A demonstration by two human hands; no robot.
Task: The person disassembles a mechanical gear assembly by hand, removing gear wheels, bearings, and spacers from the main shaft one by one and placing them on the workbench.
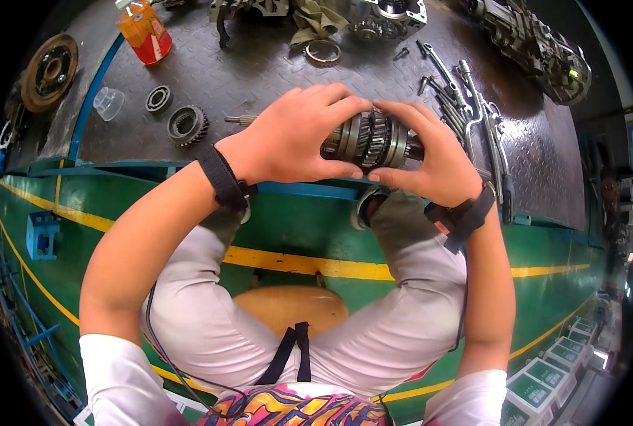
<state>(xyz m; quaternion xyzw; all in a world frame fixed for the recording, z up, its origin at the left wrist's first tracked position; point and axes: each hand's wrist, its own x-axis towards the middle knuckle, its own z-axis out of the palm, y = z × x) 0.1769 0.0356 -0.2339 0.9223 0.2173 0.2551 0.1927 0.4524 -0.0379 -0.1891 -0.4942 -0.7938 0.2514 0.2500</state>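
Head view, looking down: a dark tread-plate workbench (260, 78) fills the upper half, its blue-edged front rim running across just under the hands, with a green panel striped yellow below it. Over that rim, both hands hold a steel gear shaft (372, 140) lying sideways, its stacked toothed gears showing between them. The left hand (292, 135) wraps the shaft's left end, fingers curled over the top and thumb pressed underneath. The right hand (430, 153) cups the right end, fingers arched across the gears and thumb closing from below. Each wrist wears a black strap.

Right of the hands, a row of long wrenches and bars (465, 106) lies close by, leaving little room on that side. To the left the plate is more open: a toothed gear ring (186, 125) and a bearing (159, 99) sit well apart from the hands. Farther back stand an orange carton (145, 32) and a loose ring (323, 52).
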